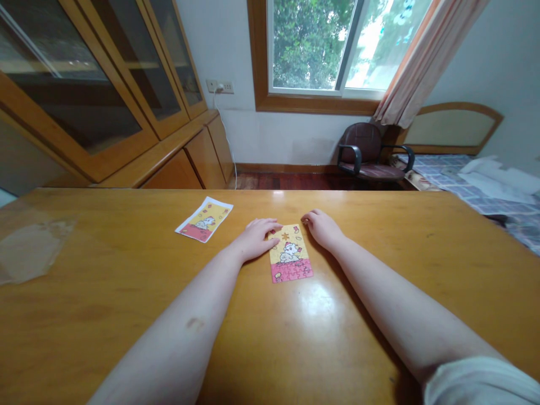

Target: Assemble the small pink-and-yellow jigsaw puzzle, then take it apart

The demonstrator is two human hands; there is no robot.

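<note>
A jigsaw puzzle [291, 269] lies flat on the wooden table, yellow above and pink below, with a white cartoon animal in its middle. Near its top is a piece-shaped gap where the brown tabletop shows through. My left hand [258, 237] rests at the puzzle's left edge, fingers stretched over the upper left corner and thumb apart. Just beyond the upper right corner, my right hand [323, 228] lies on the table with its fingers curled together. Whatever those fingertips may hold is hidden. To the left is a white-bordered picture sheet [205, 220] with the same design.
The wooden table [371, 337] stretches to both sides. A clear plastic sheet [29, 250] lies at its left. Beyond stand a glass-doored cabinet [169, 126], an office chair [366, 147] below the window, and a bed [459, 174] at the right.
</note>
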